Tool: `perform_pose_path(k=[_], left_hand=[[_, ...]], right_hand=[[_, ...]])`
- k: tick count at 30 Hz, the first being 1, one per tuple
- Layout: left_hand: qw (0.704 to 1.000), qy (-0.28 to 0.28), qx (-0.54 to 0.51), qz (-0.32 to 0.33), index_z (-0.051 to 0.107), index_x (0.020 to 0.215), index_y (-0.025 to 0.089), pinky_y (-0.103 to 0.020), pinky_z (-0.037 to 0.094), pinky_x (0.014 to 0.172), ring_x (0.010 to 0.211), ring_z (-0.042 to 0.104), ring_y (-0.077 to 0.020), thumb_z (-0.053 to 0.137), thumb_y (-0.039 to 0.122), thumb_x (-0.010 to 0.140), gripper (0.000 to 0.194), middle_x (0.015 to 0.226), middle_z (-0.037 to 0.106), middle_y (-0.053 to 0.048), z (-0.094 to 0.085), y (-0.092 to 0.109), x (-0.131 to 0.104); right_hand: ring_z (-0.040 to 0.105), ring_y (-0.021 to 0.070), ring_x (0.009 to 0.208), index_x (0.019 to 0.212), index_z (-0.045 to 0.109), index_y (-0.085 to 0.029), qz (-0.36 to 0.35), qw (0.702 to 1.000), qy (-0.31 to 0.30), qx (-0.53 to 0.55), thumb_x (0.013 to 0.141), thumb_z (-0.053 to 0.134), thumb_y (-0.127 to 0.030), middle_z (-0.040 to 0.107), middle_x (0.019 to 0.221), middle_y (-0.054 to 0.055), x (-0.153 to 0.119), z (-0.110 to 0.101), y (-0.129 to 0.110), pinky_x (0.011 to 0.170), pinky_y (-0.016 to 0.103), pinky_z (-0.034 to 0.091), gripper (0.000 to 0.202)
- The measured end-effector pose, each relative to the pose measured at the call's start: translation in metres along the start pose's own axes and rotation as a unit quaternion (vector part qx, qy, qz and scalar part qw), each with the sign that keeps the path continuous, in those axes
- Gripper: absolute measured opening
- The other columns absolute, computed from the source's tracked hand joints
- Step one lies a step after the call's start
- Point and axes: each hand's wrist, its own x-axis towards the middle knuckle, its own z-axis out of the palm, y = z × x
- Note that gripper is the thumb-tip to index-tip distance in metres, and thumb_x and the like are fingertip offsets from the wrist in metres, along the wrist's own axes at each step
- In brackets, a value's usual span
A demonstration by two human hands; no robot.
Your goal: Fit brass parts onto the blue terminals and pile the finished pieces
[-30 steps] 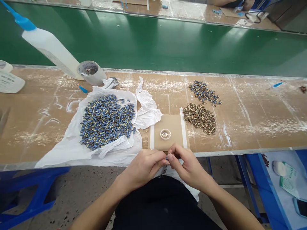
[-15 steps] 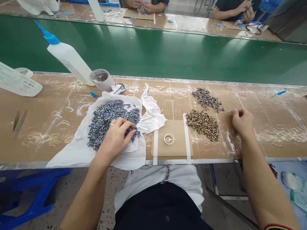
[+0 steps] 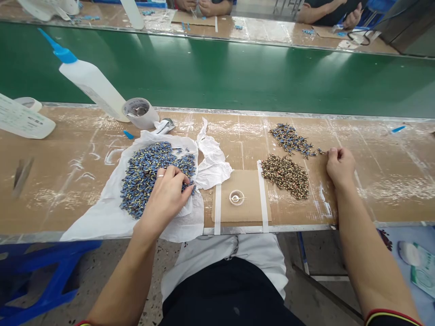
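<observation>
Blue pieces point(image 3: 146, 174) heaped on white paper point(image 3: 98, 224). Left hand point(image 3: 166, 192) at the heap's right edge, can't tell if pinching any; best take singles, no dragging neighbours. Right hand point(image 3: 342, 166): grip pressed together, contents unclear, just beside the blue-and-brown pile point(image 3: 290, 138) on the counter point(image 3: 384, 181); avoid scattering it.

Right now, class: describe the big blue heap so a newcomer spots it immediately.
On the brown worktable, find the large white sheet left of the cardboard pad. The big blue heap lies there, partly hidden by the left hand. Unlike the tan pile and small bluish pile, it rests on white.
</observation>
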Motion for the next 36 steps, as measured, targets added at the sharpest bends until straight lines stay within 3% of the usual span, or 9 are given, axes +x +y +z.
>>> perform_pose_path(k=[10, 14, 22, 25, 30, 34, 36], left_hand=[[0.999, 0.019, 0.008, -0.037, 0.063, 0.093, 0.018, -0.044, 0.046, 0.089, 0.099, 0.049, -0.0312, 0.055, 0.023, 0.088, 0.01, 0.099, 0.054, -0.012, 0.008, 0.012, -0.003], [0.999, 0.007, 0.031, -0.022, 0.064, 0.09, 0.016, -0.044, 0.045, 0.088, 0.099, 0.049, -0.0318, 0.053, 0.019, 0.088, 0.013, 0.099, 0.055, -0.013, 0.007, 0.015, -0.002], [0.994, 0.047, -0.094, -0.016, 0.065, 0.09, 0.02, -0.044, 0.04, 0.098, 0.101, 0.053, -0.0269, 0.057, 0.028, 0.09, 0.012, 0.1, 0.06, -0.007, -0.014, -0.001, -0.007], [0.99, 0.058, -0.128, -0.026, 0.063, 0.084, 0.021, -0.04, 0.042, 0.094, 0.096, 0.058, -0.0247, 0.06, 0.031, 0.088, 0.011, 0.094, 0.064, -0.005, -0.018, -0.004, -0.007], [0.967, 0.103, -0.195, -0.129, 0.062, 0.083, 0.022, -0.029, 0.045, 0.071, 0.069, 0.059, -0.0162, 0.065, 0.037, 0.086, 0.016, 0.08, 0.066, 0.001, -0.016, -0.006, -0.012], [0.932, 0.148, -0.29, -0.161, 0.064, 0.091, 0.021, -0.027, 0.049, 0.071, 0.073, 0.062, -0.0155, 0.066, 0.038, 0.087, 0.018, 0.084, 0.068, 0.0, -0.014, -0.003, -0.02], [0.908, 0.127, -0.367, -0.16, 0.064, 0.092, 0.02, -0.027, 0.052, 0.071, 0.074, 0.064, -0.0163, 0.068, 0.036, 0.085, 0.018, 0.083, 0.068, -0.001, -0.013, 0.001, -0.023]], right_hand=[[0.044, 0.0179, 0.069, 0.073, 0.053, -0.021, -0.009, 1.0, 0.009, 0.025, 0.09, 0.051, -0.027, 0.052, 0.072, 0.002, -0.015, -0.006, -0.003, 0.071, 0.033, 0.033, 0.018], [0.046, 0.0182, 0.069, 0.072, 0.054, -0.021, -0.005, 0.999, 0.009, 0.033, 0.09, 0.052, -0.025, 0.052, 0.071, 0.002, -0.017, -0.008, -0.004, 0.071, 0.034, 0.033, 0.018], [0.049, 0.0185, 0.071, 0.074, 0.058, -0.02, 0.005, 0.998, 0.013, 0.055, 0.09, 0.05, -0.022, 0.056, 0.073, 0.004, -0.016, -0.007, -0.005, 0.073, 0.033, 0.035, 0.018], [0.05, 0.0178, 0.071, 0.075, 0.059, -0.02, 0.004, 0.998, 0.007, 0.063, 0.091, 0.049, -0.024, 0.058, 0.074, 0.004, -0.015, -0.008, -0.005, 0.072, 0.032, 0.036, 0.02], [0.054, 0.0179, 0.074, 0.077, 0.06, -0.018, 0.004, 0.997, -0.004, 0.082, 0.091, 0.049, -0.024, 0.064, 0.078, 0.007, -0.017, -0.011, -0.005, 0.075, 0.031, 0.04, 0.019], [0.058, 0.0191, 0.078, 0.078, 0.061, -0.019, 0.001, 0.994, -0.005, 0.105, 0.089, 0.05, -0.023, 0.067, 0.084, 0.01, -0.024, -0.015, -0.003, 0.079, 0.032, 0.043, 0.016], [0.061, 0.02, 0.081, 0.078, 0.061, -0.019, -0.005, 0.993, -0.001, 0.119, 0.088, 0.051, -0.023, 0.068, 0.086, 0.011, -0.03, -0.016, -0.001, 0.081, 0.033, 0.044, 0.015]])
